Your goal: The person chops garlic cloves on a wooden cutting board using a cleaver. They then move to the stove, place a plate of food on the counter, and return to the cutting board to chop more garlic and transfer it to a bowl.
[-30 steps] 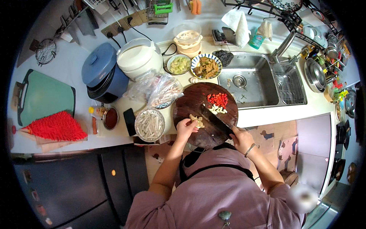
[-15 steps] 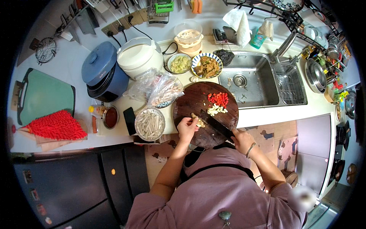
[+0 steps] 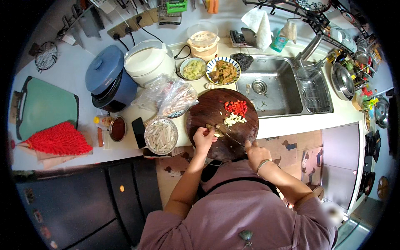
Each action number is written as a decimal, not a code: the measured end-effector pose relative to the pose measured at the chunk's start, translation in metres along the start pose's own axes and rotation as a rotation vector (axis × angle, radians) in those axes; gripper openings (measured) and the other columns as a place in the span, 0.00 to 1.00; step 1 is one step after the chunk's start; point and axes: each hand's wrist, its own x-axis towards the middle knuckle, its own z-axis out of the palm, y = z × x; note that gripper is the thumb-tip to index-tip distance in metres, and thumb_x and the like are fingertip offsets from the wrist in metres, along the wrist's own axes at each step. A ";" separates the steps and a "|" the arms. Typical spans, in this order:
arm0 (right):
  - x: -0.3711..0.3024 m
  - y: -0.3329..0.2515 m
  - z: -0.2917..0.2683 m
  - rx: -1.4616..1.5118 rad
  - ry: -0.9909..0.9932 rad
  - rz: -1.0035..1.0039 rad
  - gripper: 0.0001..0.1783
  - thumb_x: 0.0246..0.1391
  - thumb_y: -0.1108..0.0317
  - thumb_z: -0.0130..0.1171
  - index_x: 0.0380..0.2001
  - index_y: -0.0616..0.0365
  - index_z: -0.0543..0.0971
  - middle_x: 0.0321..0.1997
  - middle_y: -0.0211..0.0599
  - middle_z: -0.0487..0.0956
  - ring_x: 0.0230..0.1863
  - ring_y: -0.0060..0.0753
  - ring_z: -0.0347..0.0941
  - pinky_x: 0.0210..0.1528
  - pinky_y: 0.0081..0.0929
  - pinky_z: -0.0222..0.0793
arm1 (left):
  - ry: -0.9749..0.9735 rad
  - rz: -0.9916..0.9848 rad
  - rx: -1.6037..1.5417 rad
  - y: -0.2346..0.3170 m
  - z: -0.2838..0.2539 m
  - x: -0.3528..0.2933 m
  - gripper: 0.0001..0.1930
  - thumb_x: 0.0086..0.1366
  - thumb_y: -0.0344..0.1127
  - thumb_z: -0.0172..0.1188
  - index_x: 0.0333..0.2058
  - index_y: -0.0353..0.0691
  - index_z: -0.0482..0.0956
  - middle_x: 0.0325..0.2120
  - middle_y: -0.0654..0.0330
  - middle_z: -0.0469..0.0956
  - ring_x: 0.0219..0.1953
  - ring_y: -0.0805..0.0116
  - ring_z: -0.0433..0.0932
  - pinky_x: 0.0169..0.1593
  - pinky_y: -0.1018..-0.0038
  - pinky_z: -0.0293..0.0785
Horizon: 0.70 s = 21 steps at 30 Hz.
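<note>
On the round dark wooden chopping board [image 3: 208, 104], my left hand [image 3: 203, 141] pinches a small knobbly tan piece that looks like ginger [image 3: 213, 127]. Pale slices lie by its fingertips. My right hand [image 3: 257, 156] is closed around the handle of a kitchen knife [image 3: 236, 141] at the board's near right edge. The blade shows almost edge-on, as a thin line pointing toward the left hand. Farther up the board lie chopped red chillies [image 3: 236, 108] and, just below them, chopped pale pieces like garlic [image 3: 234, 120].
Left of the board stand a bowl of pale strips [image 3: 161, 136], a plastic bag [image 3: 179, 98], a black phone [image 3: 138, 132] and a white rice cooker [image 3: 150, 62]. Behind it are a bowl of cooked food [image 3: 224, 71] and a bowl of cabbage [image 3: 193, 69]. A steel sink [image 3: 275, 96] lies right.
The knife has turned from showing its broad dark side to nearly edge-on. My right hand has shifted slightly left and its wrist has rolled. My left hand keeps its pinch; the whole view moved a little.
</note>
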 end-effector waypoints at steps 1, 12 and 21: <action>0.003 -0.001 0.005 -0.013 -0.001 -0.001 0.23 0.53 0.74 0.50 0.54 0.60 0.64 0.48 0.57 0.75 0.41 0.56 0.79 0.41 0.43 0.77 | -0.006 -0.012 -0.021 -0.001 0.001 0.001 0.11 0.62 0.30 0.63 0.29 0.28 0.72 0.21 0.54 0.78 0.19 0.68 0.80 0.21 0.75 0.80; 0.027 0.069 0.030 0.445 0.334 -0.338 0.10 0.51 0.73 0.56 0.38 0.65 0.72 0.30 0.59 0.77 0.38 0.64 0.74 0.40 0.50 0.69 | 0.010 -0.090 0.069 0.036 -0.049 0.000 0.13 0.64 0.32 0.60 0.45 0.32 0.77 0.35 0.53 0.80 0.27 0.69 0.82 0.24 0.75 0.80; 0.003 0.068 0.049 0.737 0.427 -0.224 0.09 0.50 0.76 0.59 0.36 0.65 0.74 0.27 0.59 0.76 0.31 0.63 0.74 0.31 0.40 0.69 | 0.729 0.072 0.260 0.060 -0.257 0.147 0.17 0.55 0.43 0.66 0.34 0.32 0.84 0.25 0.53 0.83 0.28 0.59 0.83 0.32 0.67 0.79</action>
